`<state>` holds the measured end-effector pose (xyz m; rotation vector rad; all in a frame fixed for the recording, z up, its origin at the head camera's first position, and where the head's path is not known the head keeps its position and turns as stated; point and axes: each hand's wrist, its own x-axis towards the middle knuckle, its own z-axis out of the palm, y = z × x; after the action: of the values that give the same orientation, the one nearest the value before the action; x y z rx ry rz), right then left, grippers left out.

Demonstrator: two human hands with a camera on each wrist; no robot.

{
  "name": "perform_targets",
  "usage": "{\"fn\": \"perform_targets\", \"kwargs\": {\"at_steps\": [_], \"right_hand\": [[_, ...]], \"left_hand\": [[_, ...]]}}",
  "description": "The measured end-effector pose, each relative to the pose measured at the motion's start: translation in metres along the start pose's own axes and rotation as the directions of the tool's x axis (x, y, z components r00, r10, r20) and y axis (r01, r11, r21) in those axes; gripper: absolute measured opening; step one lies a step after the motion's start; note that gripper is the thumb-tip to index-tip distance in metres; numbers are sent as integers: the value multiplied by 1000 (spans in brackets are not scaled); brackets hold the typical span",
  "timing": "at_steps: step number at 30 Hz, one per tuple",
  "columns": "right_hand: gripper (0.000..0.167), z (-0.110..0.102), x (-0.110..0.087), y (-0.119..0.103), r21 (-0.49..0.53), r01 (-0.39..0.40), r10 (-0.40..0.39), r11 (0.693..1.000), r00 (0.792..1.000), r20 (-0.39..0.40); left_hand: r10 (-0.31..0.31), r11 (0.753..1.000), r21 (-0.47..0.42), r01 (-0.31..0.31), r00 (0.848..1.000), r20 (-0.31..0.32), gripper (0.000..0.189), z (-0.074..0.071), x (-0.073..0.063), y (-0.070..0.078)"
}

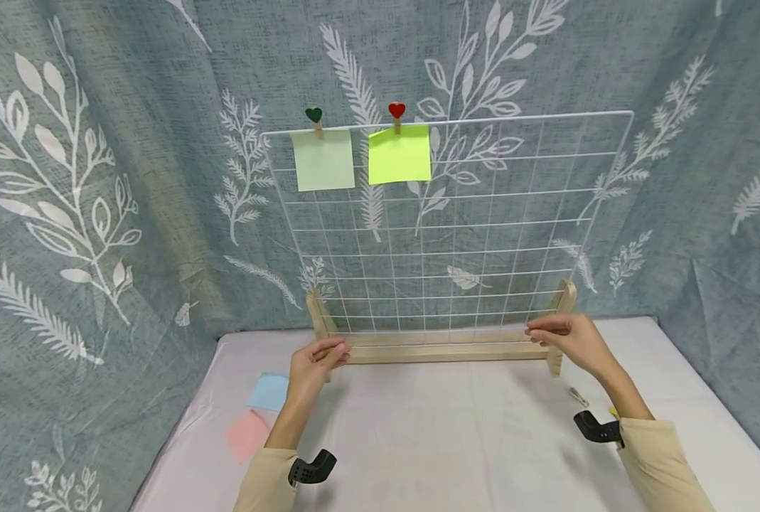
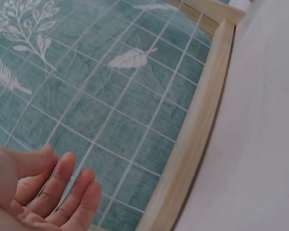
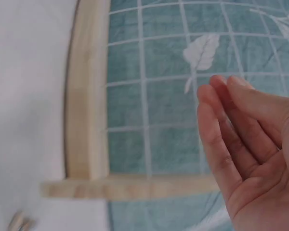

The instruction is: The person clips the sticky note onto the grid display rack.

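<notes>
A white wire grid panel (image 1: 463, 249) stands upright in a wooden base (image 1: 443, 352) at the back of the table. My left hand (image 1: 317, 361) is by the base's left end, its fingers loosely bent with nothing between them. In the left wrist view its fingertips (image 2: 89, 175) overlap the grid wires. Near the right wooden foot (image 1: 565, 299), my right hand (image 1: 565, 340) holds nothing; its thumb and fingertips (image 3: 213, 89) come close together. On the grid's top edge, a green-heart clothespin (image 1: 314, 116) grips a pale green note (image 1: 324, 162), and a red-heart clothespin (image 1: 397, 112) grips a yellow-green note (image 1: 400, 156).
Left of my left forearm lie a blue note (image 1: 269, 392) and a pink note (image 1: 247, 435) on the white tablecloth (image 1: 431, 434). A small clothespin (image 1: 579, 397) lies by my right forearm, close to a yellow piece (image 1: 613, 412). Leaf-patterned fabric (image 1: 149, 213) hangs behind and around the table.
</notes>
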<state>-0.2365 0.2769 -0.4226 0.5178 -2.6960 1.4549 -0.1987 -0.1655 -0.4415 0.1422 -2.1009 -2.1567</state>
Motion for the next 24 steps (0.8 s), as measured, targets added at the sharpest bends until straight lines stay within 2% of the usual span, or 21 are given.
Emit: {"fn": "perform_targets", "kwargs": {"at_steps": [7,12,18,20,24], "right_hand": [[29,-7,-24,23,21,-75,74,997,997,30],[29,-12,-39,40,-15,-108,108,994,994,2],[35,-21,-60,58,6,-213,214,977,977,-15],[37,-22,-66,61,-22,-251,250,968,968,-21],[33,-27,-77,67,-177,-276,267,945,961,-72]], "left_hand": [[-34,999,0,34,998,-48,27,-8,-10,-15],[-69,998,-13,68,996,-64,26,-10,-18,-26],[-95,995,-8,95,993,-65,29,-12,-25,-38],[-95,995,-8,95,993,-63,29,-13,-27,-42],[-71,997,18,72,995,-64,28,-15,-28,-45]]}}
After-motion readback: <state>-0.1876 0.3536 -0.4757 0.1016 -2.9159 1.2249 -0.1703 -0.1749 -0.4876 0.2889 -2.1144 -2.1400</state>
